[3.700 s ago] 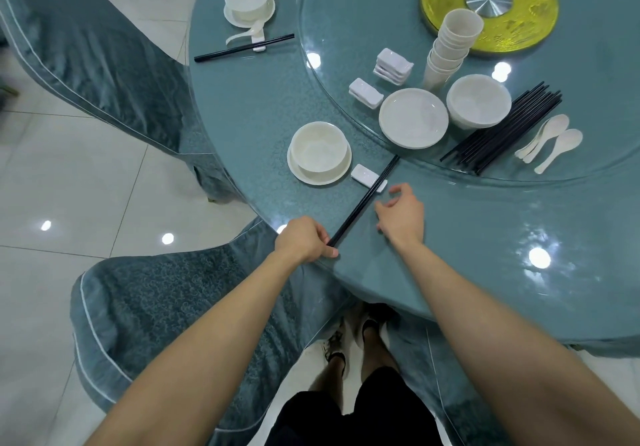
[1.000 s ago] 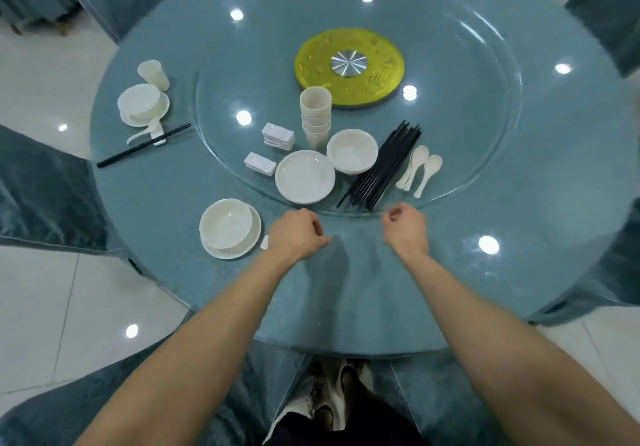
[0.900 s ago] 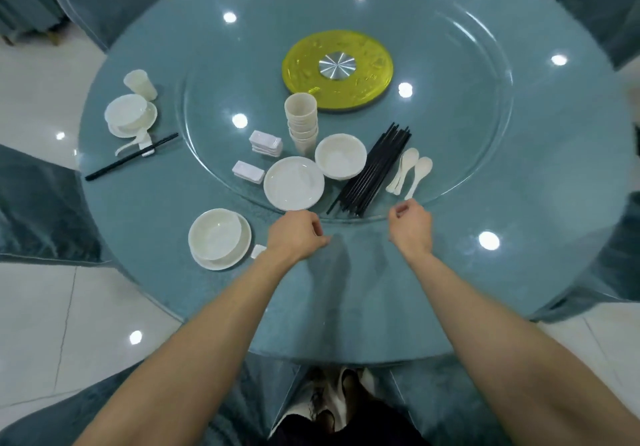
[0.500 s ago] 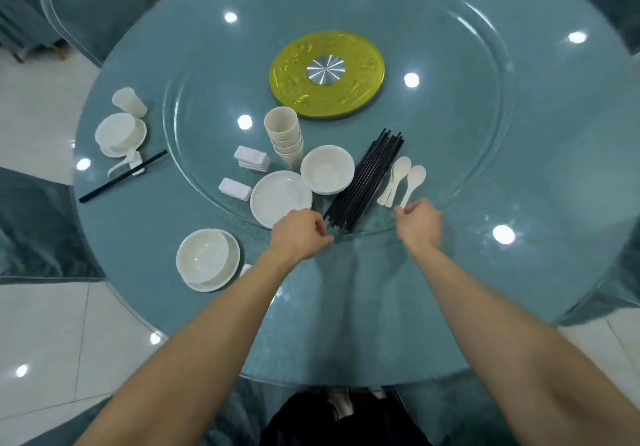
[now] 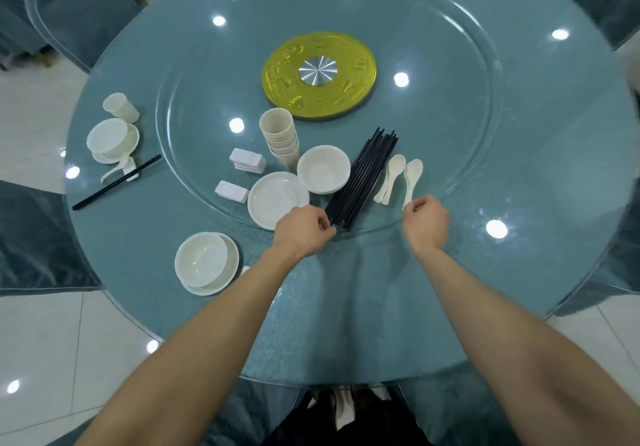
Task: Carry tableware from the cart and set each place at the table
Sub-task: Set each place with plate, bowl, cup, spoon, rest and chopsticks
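Observation:
On the glass turntable (image 5: 485,127) lie a bundle of black chopsticks (image 5: 367,172), three white spoons, a bowl (image 5: 323,172), a plate (image 5: 277,199), stacked cups (image 5: 280,137) and white chopstick rests (image 5: 247,161). My left hand (image 5: 304,229) is curled at the near ends of the chopsticks and pinches them. My right hand (image 5: 424,220) pinches the handle end of the rightmost spoon (image 5: 412,177), which lies on the glass. A bowl on a plate (image 5: 206,263) sits at the near-left place; my left forearm covers the table right of it.
A place at the far left has a bowl on a plate (image 5: 110,140), a cup (image 5: 121,108), a spoon and chopsticks (image 5: 116,182). A yellow hub (image 5: 318,75) marks the table's centre. Covered chairs (image 5: 79,5) stand around the table.
The view rose from the near-left place to the turntable. Both hands reached forward: the left arrived at the chopstick ends, the right at the spoon handle.

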